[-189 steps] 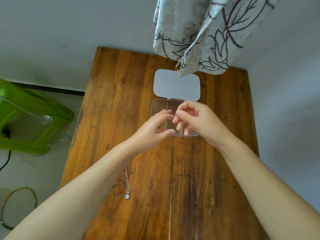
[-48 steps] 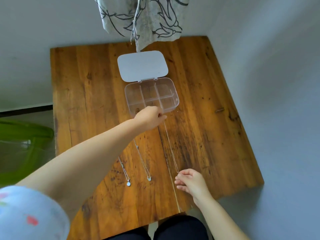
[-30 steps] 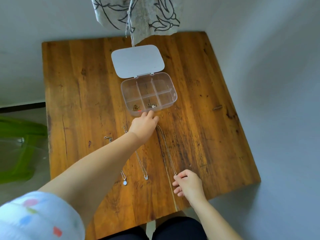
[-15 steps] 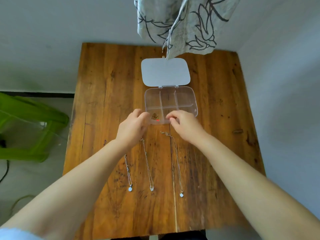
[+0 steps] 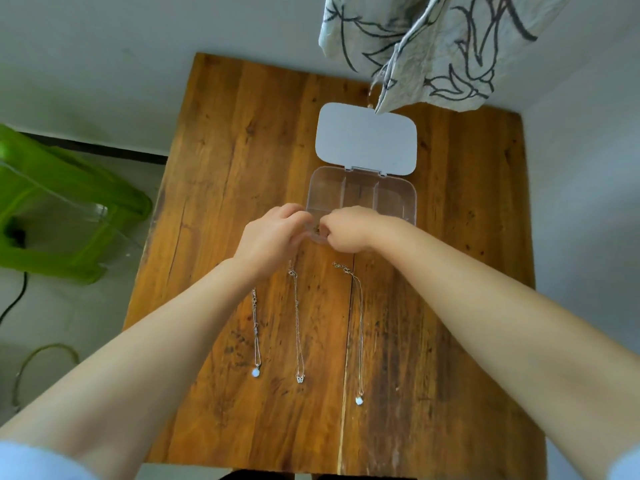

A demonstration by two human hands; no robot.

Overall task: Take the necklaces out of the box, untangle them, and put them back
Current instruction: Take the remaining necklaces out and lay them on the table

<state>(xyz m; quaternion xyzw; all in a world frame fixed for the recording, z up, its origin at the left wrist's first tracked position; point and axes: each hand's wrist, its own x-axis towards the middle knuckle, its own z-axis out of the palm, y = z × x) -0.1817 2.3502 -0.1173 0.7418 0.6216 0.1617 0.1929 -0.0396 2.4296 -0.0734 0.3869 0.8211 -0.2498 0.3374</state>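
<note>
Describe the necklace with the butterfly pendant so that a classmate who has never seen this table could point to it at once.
Start at the wooden table and find the clear box with its lid open. Three necklaces lie stretched out in near-parallel lines on the near side of the box. The butterfly necklace is the middle one; its small openwork pendant differs from the round pale stones on the other two.

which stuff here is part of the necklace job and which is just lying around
Part of the job:
clear plastic compartment box with open lid
three silver pendant necklaces laid out on the table
left hand
right hand

Just lying about:
green plastic stool
patterned hanging cloth
</note>
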